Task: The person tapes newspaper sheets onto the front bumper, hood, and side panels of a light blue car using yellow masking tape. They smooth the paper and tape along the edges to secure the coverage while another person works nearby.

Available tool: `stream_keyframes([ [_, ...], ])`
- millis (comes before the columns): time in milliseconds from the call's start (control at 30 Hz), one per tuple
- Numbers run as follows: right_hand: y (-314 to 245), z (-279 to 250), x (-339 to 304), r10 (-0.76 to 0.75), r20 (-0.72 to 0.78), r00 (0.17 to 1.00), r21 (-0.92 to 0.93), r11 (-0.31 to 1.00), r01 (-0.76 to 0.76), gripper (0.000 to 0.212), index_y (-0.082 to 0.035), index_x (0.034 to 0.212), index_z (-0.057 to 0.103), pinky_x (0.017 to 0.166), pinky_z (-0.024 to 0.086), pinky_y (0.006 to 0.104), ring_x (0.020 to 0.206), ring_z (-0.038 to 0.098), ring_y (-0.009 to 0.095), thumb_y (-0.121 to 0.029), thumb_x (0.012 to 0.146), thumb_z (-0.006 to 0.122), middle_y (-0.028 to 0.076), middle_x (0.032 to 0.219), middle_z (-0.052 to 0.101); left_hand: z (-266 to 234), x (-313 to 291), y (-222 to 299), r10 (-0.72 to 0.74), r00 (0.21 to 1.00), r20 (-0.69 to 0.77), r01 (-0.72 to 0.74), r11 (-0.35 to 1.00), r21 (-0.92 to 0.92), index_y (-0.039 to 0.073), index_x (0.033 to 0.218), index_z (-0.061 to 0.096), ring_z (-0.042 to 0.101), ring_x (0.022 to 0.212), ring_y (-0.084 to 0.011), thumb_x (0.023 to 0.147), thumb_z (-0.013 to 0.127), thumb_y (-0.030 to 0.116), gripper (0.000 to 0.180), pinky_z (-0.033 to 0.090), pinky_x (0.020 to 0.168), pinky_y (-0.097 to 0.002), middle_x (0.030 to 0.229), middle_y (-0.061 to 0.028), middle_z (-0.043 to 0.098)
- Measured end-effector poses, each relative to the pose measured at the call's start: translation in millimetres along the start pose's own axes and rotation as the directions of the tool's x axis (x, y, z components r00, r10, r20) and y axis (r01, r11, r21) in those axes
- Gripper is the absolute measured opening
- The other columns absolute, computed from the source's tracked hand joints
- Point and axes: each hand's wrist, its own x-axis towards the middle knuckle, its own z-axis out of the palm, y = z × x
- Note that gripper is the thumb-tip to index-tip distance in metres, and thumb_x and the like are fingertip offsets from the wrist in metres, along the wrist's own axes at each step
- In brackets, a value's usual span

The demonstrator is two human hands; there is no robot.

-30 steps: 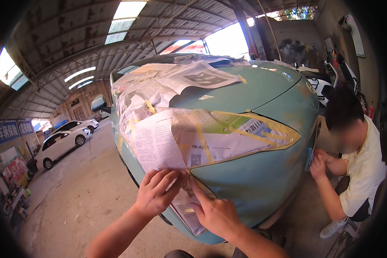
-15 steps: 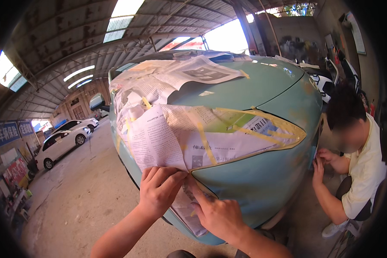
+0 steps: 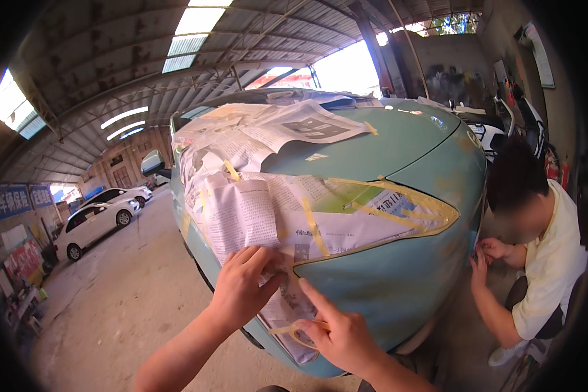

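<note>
A green car's front end carries newspaper [image 3: 242, 212] held with yellow masking tape [image 3: 312, 225]. My left hand [image 3: 245, 287] has its fingers bent over the lower edge of a newspaper sheet, thumb apart and pointing right. Its fingertips are partly hidden. My right hand [image 3: 346, 340] stretches its index finger to the taped edge at the covered area's lower corner. The other fingers are curled, with a yellow loop of masking tape [image 3: 296, 337] by the thumb. More newspaper [image 3: 287, 306] hangs below, between my hands.
At the right a person [image 3: 549, 261] in a pale shirt crouches by the car's front, both hands near its surface. White cars [image 3: 95, 228] stand far left on the concrete floor [image 3: 130, 294]. Motorbikes [image 3: 493, 127] are behind the person.
My left thumb has moved down and away from the corner. My right hand has shifted slightly right and down, and the tape loop shows more. The loose newspaper sheet's top has folded down.
</note>
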Motion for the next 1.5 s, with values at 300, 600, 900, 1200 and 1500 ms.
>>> stream_keyframes([
  [300, -6, 6, -19, -0.052, -0.332, 0.942, 0.294, 0.943, 0.156, 0.062, 0.001, 0.153, 0.028, 0.064, 0.045, 0.0214, 0.066, 0.052, 0.009, -0.011, 0.101, 0.059, 0.004, 0.078, 0.058, -17, 11, 3, -0.148, 0.97, 0.192, 0.2, 0.937, -0.287, 0.003, 0.109, 0.061, 0.066, 0.086, -0.0197, 0.085, 0.071, 0.003, 0.026, 0.053, 0.078, -0.0311, 0.099, -0.01, 0.068],
  [600, -15, 23, -10, -0.038, -0.395, 0.918, 0.199, 0.972, 0.126, 0.06, -0.001, 0.15, 0.039, 0.066, 0.054, 0.0305, 0.069, 0.065, 0.022, -0.013, 0.097, 0.065, 0.012, 0.085, 0.066, -30, 16, -2, -0.224, 0.881, 0.418, 0.455, 0.647, -0.612, -0.002, 0.111, 0.064, 0.06, 0.093, -0.0125, 0.1, 0.063, 0.022, 0.026, 0.049, 0.084, -0.0302, 0.103, -0.0048, 0.067],
  [900, -21, 32, -4, -0.068, -0.435, 0.898, 0.142, 0.98, 0.142, 0.056, 0.002, 0.148, 0.04, 0.061, 0.05, 0.0286, 0.066, 0.062, 0.016, -0.004, 0.096, 0.06, 0.01, 0.078, 0.063, -39, 25, -14, -0.125, 0.94, 0.317, 0.268, 0.846, -0.46, 0.0, 0.099, 0.065, 0.054, 0.079, -0.01, 0.095, 0.069, 0.018, 0.019, 0.047, 0.074, -0.0256, 0.085, -0.0014, 0.061],
  [1200, -42, 32, 2, -0.088, -0.538, 0.838, 0.04, 0.991, 0.13, 0.048, -0.005, 0.143, 0.05, 0.08, 0.055, 0.0402, 0.099, 0.07, 0.039, -0.008, 0.096, 0.06, 0.026, 0.109, 0.068, -38, 54, -23, -0.07, 0.984, 0.162, 0.112, 0.958, -0.265, -0.001, 0.097, 0.058, 0.062, 0.084, -0.0289, 0.096, 0.063, 0.011, 0.013, 0.05, 0.076, -0.0386, 0.092, -0.0146, 0.061],
  [1500, -50, 32, 11, 0.019, -0.399, 0.917, 0.165, 0.985, 0.051, 0.034, 0.002, 0.129, 0.061, 0.083, 0.055, 0.039, 0.102, 0.068, 0.039, -0.007, 0.096, 0.057, 0.023, 0.111, 0.069, -31, 82, -21, 0.021, 0.996, 0.084, -0.015, 0.998, -0.067, 0.0, 0.098, 0.057, 0.06, 0.094, -0.0388, 0.095, 0.061, 0.014, 0.015, 0.049, 0.082, -0.0427, 0.099, -0.0182, 0.062],
])
